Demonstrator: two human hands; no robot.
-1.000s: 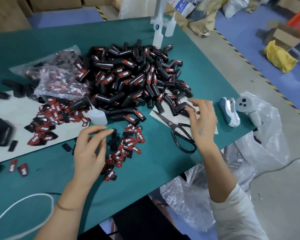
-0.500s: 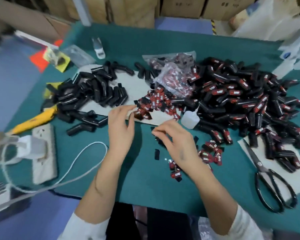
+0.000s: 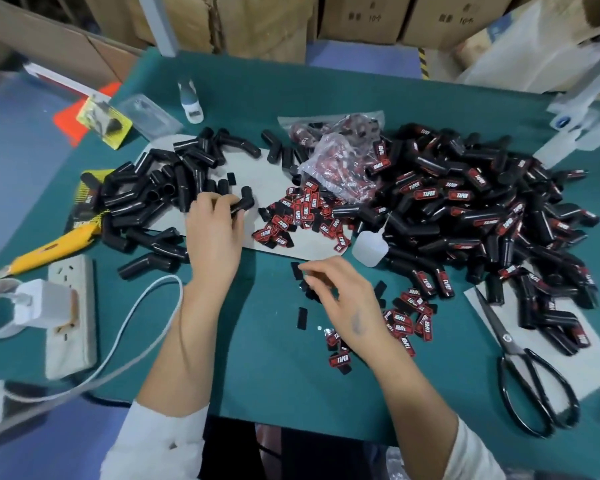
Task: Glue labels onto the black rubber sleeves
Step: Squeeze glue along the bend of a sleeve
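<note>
On the white sheet [image 3: 257, 168] at the left lies a pile of plain black rubber sleeves [image 3: 153, 188]. My left hand [image 3: 215, 233] grips one bent sleeve [image 3: 245, 201] at that pile's right edge. A big heap of labelled sleeves [image 3: 465, 209] fills the right side. Red-and-black labels [image 3: 305, 213] lie in a heap at the middle, and more labels [image 3: 409, 317] are scattered near my right hand [image 3: 347, 303]. Its curled fingertips pinch a small face-down label [image 3: 305, 284] on the green mat. A small glue bottle [image 3: 369, 247] stands just beyond it.
A clear bag of labels [image 3: 340, 168] lies behind the heap. Black scissors [image 3: 527, 368] rest at the right, and a yellow knife [image 3: 49, 247] and a power strip [image 3: 71, 313] with charger and white cable at the left. Cardboard boxes [image 3: 361, 19] line the far edge.
My view swung left from the labelled heap. My left hand reached up to the plain sleeves and took one. My right hand came off the labelled heap and down to the loose labels.
</note>
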